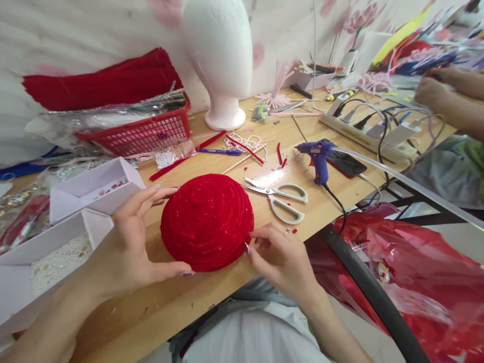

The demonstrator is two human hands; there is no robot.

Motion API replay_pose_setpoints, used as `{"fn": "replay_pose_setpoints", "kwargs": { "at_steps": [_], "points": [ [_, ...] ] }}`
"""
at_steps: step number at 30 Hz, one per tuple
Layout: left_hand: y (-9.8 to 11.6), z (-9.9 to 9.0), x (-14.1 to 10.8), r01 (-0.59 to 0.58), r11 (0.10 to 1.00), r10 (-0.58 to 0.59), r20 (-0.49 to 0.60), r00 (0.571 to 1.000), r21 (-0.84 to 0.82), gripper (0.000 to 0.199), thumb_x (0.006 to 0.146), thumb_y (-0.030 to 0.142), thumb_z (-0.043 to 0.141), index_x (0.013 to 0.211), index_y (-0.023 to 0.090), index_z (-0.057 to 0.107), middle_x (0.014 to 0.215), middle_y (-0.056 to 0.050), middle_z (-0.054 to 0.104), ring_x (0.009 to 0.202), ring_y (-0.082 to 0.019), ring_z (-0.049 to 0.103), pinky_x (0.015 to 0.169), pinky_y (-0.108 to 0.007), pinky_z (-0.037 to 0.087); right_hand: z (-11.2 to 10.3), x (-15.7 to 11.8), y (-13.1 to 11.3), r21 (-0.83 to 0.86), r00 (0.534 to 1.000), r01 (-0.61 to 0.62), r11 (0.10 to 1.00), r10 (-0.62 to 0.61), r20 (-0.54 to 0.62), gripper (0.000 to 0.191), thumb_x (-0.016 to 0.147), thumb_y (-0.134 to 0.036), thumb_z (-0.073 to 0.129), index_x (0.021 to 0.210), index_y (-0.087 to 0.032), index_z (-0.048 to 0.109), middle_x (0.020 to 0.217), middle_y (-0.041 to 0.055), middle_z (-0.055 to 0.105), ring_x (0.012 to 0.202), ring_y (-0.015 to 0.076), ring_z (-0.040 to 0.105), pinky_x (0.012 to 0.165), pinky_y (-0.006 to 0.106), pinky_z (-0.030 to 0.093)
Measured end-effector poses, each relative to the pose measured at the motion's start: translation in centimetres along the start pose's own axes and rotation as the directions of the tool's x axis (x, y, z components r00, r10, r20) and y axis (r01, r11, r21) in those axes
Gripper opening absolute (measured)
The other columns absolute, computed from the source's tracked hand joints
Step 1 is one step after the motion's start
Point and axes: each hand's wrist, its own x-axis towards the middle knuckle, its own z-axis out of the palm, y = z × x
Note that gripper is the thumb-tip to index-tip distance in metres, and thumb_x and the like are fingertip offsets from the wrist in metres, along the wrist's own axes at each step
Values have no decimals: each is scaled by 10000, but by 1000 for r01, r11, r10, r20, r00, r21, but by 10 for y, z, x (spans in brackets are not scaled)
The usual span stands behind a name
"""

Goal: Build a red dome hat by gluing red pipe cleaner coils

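"What's in the worker's hands?"

"A coiled red dome (207, 222), round side up near the front edge of a wooden desk (162, 317). The left hand (132, 242) grips its left side, fingers curved to the far rim, thumb along the near one. The right hand (282, 257), a ring on one finger, pinches the lower right rim between thumb and forefinger."

"Resting on the wood, or lifted?"

"From where I stand, I can't tell."

"And around it?"

"Scissors (269, 191) lie just to the right, blades parted and pointing toward the dome. Beyond them, a blue glue gun (319, 154) with a long clear stick stands beside a dark phone (348, 165)."

"Behind?"

"A white mannequin head (223, 55) against a floral backdrop, next to a red basket (151, 132) topped with a bundle of red stems (109, 78). At left, a white box (98, 227) holds pearl beads (62, 262)."

"Anyone else?"

"Another person's hands (434, 88), at the far right, past the power strip (363, 132)."
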Motion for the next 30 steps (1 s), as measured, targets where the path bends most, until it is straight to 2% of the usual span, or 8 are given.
{"fn": "replay_pose_setpoints", "kwargs": {
  "at_steps": [3, 9, 15, 19, 23, 26, 28, 30],
  "points": [
    [3, -3, 0, -2, 999, 6, 112, 994, -43, 1141, 659, 488, 868, 1521, 214, 172, 1449, -233, 437, 1258, -310, 568, 1052, -551, 506, 3, 4, -1, -24, 1000, 13, 1000, -12, 26, 83, 898, -177, 569, 946, -200, 633, 754, 8, 633, 679, 143, 624, 622, 274, 477],
    [4, -5, -1, 3, 1000, 0, 99, 995, -28, 1135, 637, 430, 892, 1511, 241, 192, 1437, -228, 455, 1234, -327, 581, 1051, -569, 493, -8, 6, 5, -15, 997, 13, 1000, -12, 73, 118, 938, -169, 523, 940, -218, 630, 792, 20, 674, 698, 148, 639, 644, 286, 479],
    [3, -8, -1, 29, 1000, -29, 127, 991, 0, 1112, 663, 428, 874, 1512, 220, 188, 1437, -229, 449, 1271, -342, 557, 1085, -548, 478, -20, 13, 8, 236, 975, -105, 966, 147, -167, 91, 920, -207, 612, 935, -242, 695, 882, 17, 718, 816, 164, 679, 741, 311, 562],
    [0, -9, -4, 12, 1000, -11, 129, 992, -5, 1159, 677, 388, 872, 1542, 240, 115, 1466, -225, 416, 1300, -339, 537, 1105, -568, 452, -24, 26, -5, 762, 920, -171, 625, 377, -103, 91, 901, -317, 675, 931, -258, 738, 991, 26, 769, 926, 178, 734, 758, 314, 631],
    [-3, -9, -7, 22, 999, -26, 118, 993, 36, 1112, 697, 437, 851, 1531, 220, 147, 1461, -218, 428, 1292, -331, 546, 1119, -546, 442, -36, 22, -11, 917, 950, -240, 319, 273, 154, 115, 841, -372, 746, 870, -266, 709, 595, -49, 703, 427, 103, 633, 436, 207, 550],
    [0, -12, -4, 102, 995, -104, 92, 990, 20, 912, 768, 481, 780, 1481, 232, 268, 1389, -177, 521, 1223, -305, 597, 1072, -503, 487, -48, 10, -6, 785, 924, -370, 497, 284, 255, 236, 839, -448, 729, 786, -219, 701, 436, -58, 595, 230, 67, 398, 256, 170, 330],
    [5, -17, 1, 176, 984, -177, 5, 984, 37, 570, 888, 458, 643, 1367, 227, 439, 1303, -134, 599, 1182, -277, 618, 1030, -474, 504, -50, 7, -2, 595, 938, -318, 738, 337, 84, 324, 855, -451, 710, 656, -197, 681, 371, -59, 521, 249, 63, 366, 300, 193, 351],
    [8, -25, 6, 256, 960, -242, -128, 962, 111, 223, 974, 387, 495, 1012, 222, 640, 1194, -73, 667, 1105, -242, 646, 981, -437, 508, -47, 10, 1, 449, 963, -152, 880, 235, -134, 495, 940, -420, 604, 494, -205, 583, 345, -62, 451, 319, 72, 401, 509, 261, 509]
  ]
}}
